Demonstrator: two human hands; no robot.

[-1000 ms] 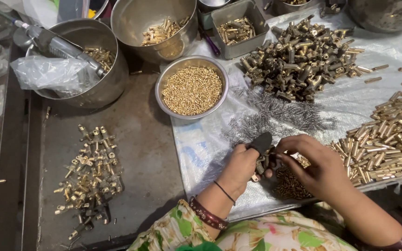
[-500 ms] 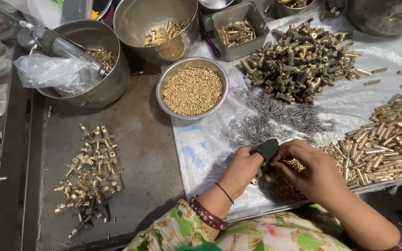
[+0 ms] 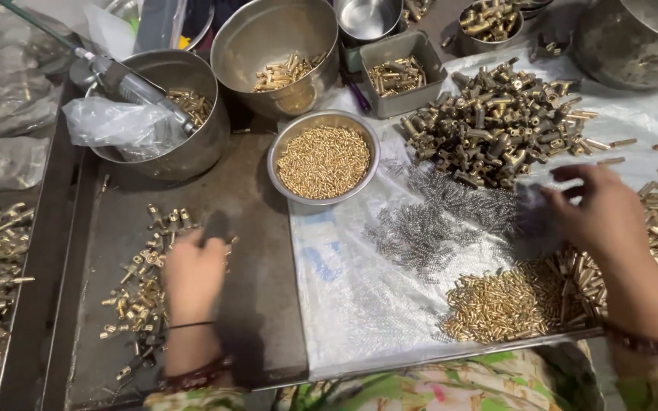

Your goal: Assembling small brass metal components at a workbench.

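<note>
The left hand (image 3: 192, 278) lies palm down on the dark metal worktop (image 3: 260, 251) at the near left, forearm running straight back to the near edge, a thin band and a bead bracelet at the wrist. It rests on the right edge of a loose scatter of small brass fittings (image 3: 142, 285). Its fingers (image 3: 215, 232) are blurred and curl over something dark at their tips; whether they clamp it or just cover it cannot be told.

The right hand (image 3: 599, 213) is stretched out to the right, back upward, wrist bent, over a white plastic sheet (image 3: 352, 297). Its fingers (image 3: 565, 175) are spread apart and smeared by motion, hovering at the right edge of a patch of thin steel springs (image 3: 439, 221); whether they touch any cannot be told. Just near of it lies a heap of short brass pins (image 3: 500, 304), and beyond it a pile of darker brass pieces (image 3: 496, 125).

A round steel bowl of brass pins (image 3: 323, 158) stands between the two hands, farther off. The right forearm is cut off at the frame's edge.
</note>
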